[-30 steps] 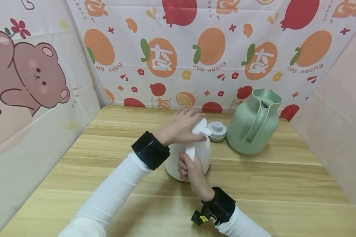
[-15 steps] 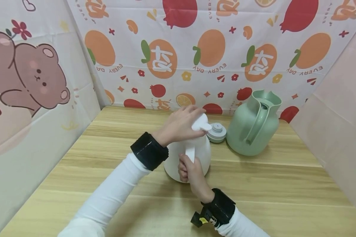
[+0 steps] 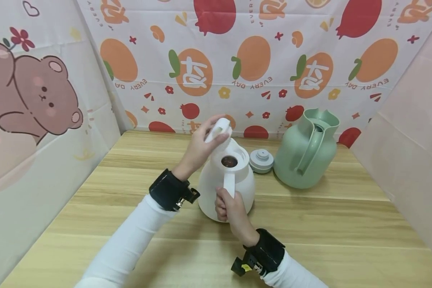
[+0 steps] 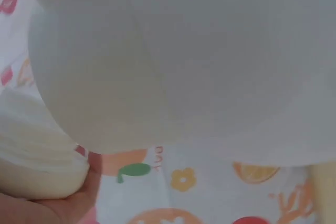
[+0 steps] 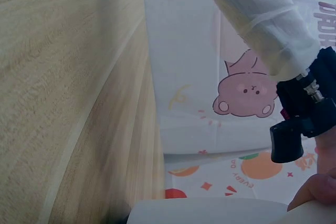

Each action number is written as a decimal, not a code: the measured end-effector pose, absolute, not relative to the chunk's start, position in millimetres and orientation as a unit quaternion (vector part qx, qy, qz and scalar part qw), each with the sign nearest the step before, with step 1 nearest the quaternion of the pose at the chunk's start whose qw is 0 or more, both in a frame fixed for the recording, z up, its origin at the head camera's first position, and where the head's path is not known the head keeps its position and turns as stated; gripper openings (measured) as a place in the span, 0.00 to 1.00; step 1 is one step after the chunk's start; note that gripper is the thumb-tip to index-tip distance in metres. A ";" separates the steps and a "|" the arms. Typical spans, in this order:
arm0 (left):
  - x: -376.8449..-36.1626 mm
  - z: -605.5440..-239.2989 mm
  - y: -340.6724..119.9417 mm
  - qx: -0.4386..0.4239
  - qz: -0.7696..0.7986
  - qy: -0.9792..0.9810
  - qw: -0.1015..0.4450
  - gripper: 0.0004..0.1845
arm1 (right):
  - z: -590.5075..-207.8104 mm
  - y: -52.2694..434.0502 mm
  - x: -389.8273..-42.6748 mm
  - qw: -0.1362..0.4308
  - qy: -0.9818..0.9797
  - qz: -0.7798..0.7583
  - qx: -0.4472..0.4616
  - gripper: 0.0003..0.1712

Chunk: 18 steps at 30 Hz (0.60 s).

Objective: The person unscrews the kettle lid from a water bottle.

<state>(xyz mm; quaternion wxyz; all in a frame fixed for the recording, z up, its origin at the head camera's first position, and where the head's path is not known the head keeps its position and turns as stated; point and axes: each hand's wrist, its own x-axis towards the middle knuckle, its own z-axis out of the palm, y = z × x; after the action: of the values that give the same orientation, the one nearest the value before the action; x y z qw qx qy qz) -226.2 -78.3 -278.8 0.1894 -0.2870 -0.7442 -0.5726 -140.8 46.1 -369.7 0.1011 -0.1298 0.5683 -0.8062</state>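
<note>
Your left hand (image 3: 198, 150) pinches the white stopper (image 3: 217, 130) between thumb and fingers, tilted and lifted clear of the white jug (image 3: 226, 188) — it sits just above and a bit to the far left of the jug's open mouth (image 3: 229, 161), which shows dark inside. Your right hand (image 3: 230, 208) is curled round the jug's handle (image 3: 229, 185), low on the near side, w/ the jug standing upright on the wooden table (image 3: 327, 224). So both hands are gripping: left on the stopper, right on the handle. In the left wrist view the jug's white body (image 4: 210, 51) fills most of the frame, very close and blurred, and the ribbed underside of the stopper (image 4: 31, 150) rests against your palm at the lower left corner. The right wrist view looks along the table (image 5: 63, 103) toward the bear-print wall (image 5: 247, 87); your left sleeve (image 5: 252, 19) and its black wrist strap (image 5: 310, 114) cross the upper right, and a fingertip of your right hand (image 5: 315, 192) lies on the jug's white surface (image 5: 210, 211) at the bottom edge. Just right of the held jug, near its shoulder, a pale green stopper (image 3: 261, 160) lies on the table, and right beyond that — close beside it — stands a pale green jug (image 3: 307, 150), upright, lid off, handle facing you. Fruit-print cloth (image 3: 252, 68) hangs at the back.
</note>
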 end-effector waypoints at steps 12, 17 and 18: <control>-223.2 -305.9 -105.2 -0.226 -0.840 -0.484 0.091 0.25 | -371.3 45.1 -140.3 0.096 0.569 -0.806 -0.134 0.26; -220.7 -311.9 -115.6 -0.213 -0.906 -0.367 0.012 0.24 | -371.5 45.6 -140.6 0.096 0.571 -0.805 -0.133 0.25; -221.0 -314.0 -117.4 -0.207 -0.918 -0.340 -0.002 0.25 | -371.4 45.8 -140.7 0.095 0.571 -0.805 -0.133 0.26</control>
<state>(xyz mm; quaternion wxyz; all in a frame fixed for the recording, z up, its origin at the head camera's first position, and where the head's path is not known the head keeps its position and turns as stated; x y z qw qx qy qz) -221.0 -117.4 -314.0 -0.0022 -0.2068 -0.3396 -0.9175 -140.7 45.8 -371.4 0.0952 -0.1329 0.5709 -0.8046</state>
